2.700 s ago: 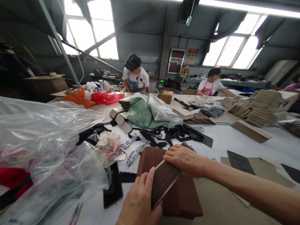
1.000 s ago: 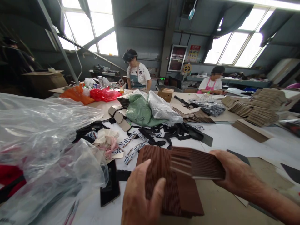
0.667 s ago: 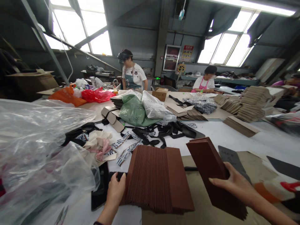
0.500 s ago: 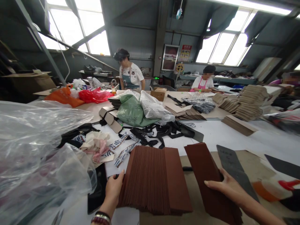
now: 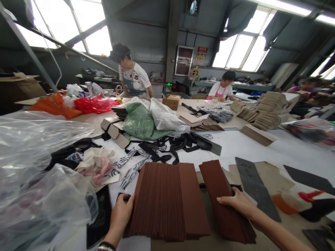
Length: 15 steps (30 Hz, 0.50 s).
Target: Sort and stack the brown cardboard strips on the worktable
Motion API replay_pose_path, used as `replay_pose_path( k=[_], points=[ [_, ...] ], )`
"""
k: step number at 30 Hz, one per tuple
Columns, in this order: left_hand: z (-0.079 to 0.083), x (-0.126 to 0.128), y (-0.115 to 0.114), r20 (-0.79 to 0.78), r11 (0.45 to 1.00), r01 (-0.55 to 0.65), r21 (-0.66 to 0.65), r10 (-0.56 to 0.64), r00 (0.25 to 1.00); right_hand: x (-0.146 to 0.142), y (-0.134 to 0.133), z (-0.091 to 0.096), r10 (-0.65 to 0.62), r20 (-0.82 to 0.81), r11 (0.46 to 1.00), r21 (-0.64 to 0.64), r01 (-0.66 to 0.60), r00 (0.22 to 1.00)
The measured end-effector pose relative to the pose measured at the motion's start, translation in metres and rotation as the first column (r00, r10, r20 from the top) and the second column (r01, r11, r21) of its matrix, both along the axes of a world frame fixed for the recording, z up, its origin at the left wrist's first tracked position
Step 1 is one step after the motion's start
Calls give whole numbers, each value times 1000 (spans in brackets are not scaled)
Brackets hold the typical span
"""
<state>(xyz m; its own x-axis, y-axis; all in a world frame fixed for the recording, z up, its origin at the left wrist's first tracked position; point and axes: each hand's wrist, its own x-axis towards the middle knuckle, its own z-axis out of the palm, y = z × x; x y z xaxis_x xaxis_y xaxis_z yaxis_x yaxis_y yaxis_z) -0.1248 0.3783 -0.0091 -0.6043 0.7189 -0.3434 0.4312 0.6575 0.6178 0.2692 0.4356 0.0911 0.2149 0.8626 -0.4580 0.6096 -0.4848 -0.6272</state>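
Note:
A fanned stack of brown card sheets (image 5: 167,200) lies on the table in front of me. My left hand (image 5: 120,216) grips its left edge, fingers curled over the side. A smaller bundle of the same brown sheets (image 5: 222,198) lies just to the right of the stack. My right hand (image 5: 237,202) rests on that bundle, thumb on top and fingers closed round its right edge.
Clear plastic bags (image 5: 39,174) pile up at the left. Black straps (image 5: 172,146), patterned ribbons (image 5: 131,167) and a green bag (image 5: 142,125) lie beyond the stack. Dark strips (image 5: 256,188) lie to the right. Tan card piles (image 5: 267,111) stand far right. Two people work at the far side.
My right hand lifted a bundle off the fanned stack, carried it right and set it down beside the stack. My left hand moved to the stack's left edge.

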Motion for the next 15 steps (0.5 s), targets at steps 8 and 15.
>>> replay_pose_path(
  k=[8,15],
  points=[
    [5,2,-4,5,995,85,-50,-85,996,2,6,-7,59,60,997,39,-61,996],
    [4,4,-4,0,990,105,-89,-106,994,6,21,-10,171,101,984,22,-174,980]
  ],
)
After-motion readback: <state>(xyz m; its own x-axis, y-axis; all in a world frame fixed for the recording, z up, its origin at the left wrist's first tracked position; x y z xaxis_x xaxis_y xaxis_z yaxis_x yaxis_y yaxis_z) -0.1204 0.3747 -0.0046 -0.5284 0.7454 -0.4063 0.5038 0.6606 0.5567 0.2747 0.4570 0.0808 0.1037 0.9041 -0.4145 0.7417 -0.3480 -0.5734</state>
